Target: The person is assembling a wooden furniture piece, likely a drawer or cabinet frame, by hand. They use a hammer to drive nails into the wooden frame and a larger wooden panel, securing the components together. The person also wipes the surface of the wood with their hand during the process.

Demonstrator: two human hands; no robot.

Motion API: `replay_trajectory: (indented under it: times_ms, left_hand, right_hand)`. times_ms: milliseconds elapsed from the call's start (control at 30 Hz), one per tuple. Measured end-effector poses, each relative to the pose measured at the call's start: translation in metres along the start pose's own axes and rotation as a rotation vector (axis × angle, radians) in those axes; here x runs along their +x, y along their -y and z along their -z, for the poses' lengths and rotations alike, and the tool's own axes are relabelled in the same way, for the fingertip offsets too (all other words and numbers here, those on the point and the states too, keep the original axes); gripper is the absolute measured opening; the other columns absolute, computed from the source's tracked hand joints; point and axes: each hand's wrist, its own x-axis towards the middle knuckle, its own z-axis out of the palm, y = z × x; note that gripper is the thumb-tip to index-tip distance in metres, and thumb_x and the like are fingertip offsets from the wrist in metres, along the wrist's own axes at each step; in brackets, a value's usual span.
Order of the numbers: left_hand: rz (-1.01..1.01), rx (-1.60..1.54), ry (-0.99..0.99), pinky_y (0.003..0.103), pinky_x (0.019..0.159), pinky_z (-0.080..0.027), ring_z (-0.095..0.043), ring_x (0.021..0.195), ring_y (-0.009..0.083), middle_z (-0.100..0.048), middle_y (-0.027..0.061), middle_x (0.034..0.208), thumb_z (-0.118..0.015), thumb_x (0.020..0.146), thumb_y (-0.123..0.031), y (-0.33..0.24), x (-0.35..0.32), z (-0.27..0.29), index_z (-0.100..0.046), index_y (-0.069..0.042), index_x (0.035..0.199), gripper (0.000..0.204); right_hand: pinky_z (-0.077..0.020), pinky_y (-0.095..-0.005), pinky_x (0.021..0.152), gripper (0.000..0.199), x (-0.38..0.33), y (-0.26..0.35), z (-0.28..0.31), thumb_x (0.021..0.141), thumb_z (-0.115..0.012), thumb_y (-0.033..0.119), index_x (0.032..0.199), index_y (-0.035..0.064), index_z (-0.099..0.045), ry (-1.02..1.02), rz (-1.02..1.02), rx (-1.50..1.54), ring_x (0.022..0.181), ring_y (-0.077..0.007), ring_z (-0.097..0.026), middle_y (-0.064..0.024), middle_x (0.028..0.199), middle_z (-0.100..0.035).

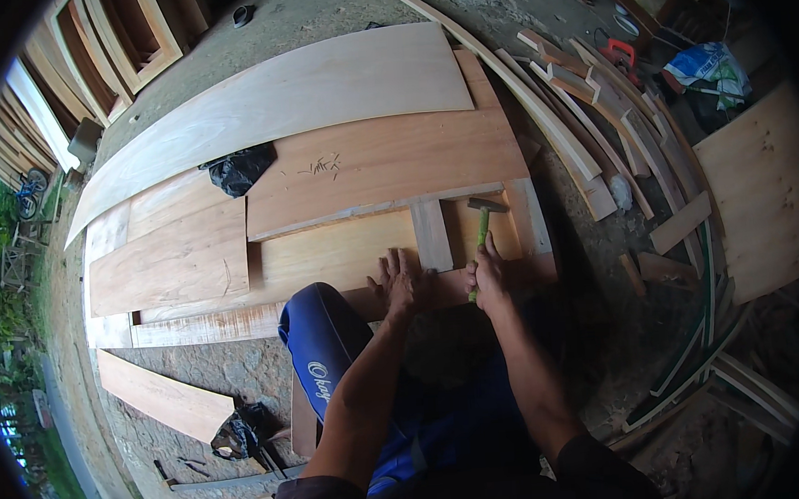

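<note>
left hand (pixel 402 284) lying open, pinning the wooden frame (pixel 431 234) steady | right hand (pixel 487 276) gripping green-handled hammer (pixel 483 221), head raised over frame

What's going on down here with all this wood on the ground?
A person is crouched over a wooden door-like frame lying flat on the ground. The right hand grips a green-handled hammer, its head raised over a short upright piece of the frame. The left hand is pressed flat on the wood beside that piece. A black plastic bag sits on the boards farther off, and a pile of curved offcuts lies to the right.
</note>
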Motion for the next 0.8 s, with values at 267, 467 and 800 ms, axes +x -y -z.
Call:
replay_trajectory:
  times_ms: [267,467,800]
  left_hand:
    - [-0.015,-0.023,-0.015,0.064,0.118,0.000,-0.008,0.155,0.0317,-0.013,0.0111,0.167,-0.050,0.087,-0.070,-0.002,-0.004,0.002,-0.021,-0.011,0.159,0.097]
    - [-0.016,-0.027,-0.014,0.065,0.118,0.000,-0.009,0.155,0.0318,-0.013,0.0101,0.168,-0.051,0.087,-0.069,-0.006,-0.002,0.000,-0.024,-0.013,0.158,0.095]
    - [-0.004,-0.023,-0.001,0.067,0.116,0.000,-0.012,0.154,0.0308,-0.015,0.0085,0.167,-0.053,0.089,-0.062,0.020,0.008,-0.010,-0.025,-0.017,0.159,0.088]
  right_hand:
    - [-0.0352,-0.0269,0.041,0.052,-0.001,0.001,0.000,0.108,-0.042,0.029,0.156,0.0429,-0.026,0.071,0.001,-0.106,0.045,-0.0082,-0.036,0.0031,0.065,-0.041]
    - [-0.0371,-0.0278,0.041,0.055,0.002,0.003,0.014,0.108,-0.043,0.030,0.157,0.0431,-0.022,0.127,-0.036,-0.185,0.046,-0.0084,-0.038,0.0022,0.067,-0.041]
    - [-0.0502,-0.0456,0.063,0.058,-0.082,-0.031,0.051,0.099,-0.054,0.008,0.154,0.0192,-0.039,0.033,0.987,-1.165,0.068,-0.0355,-0.064,-0.0222,0.080,-0.062]
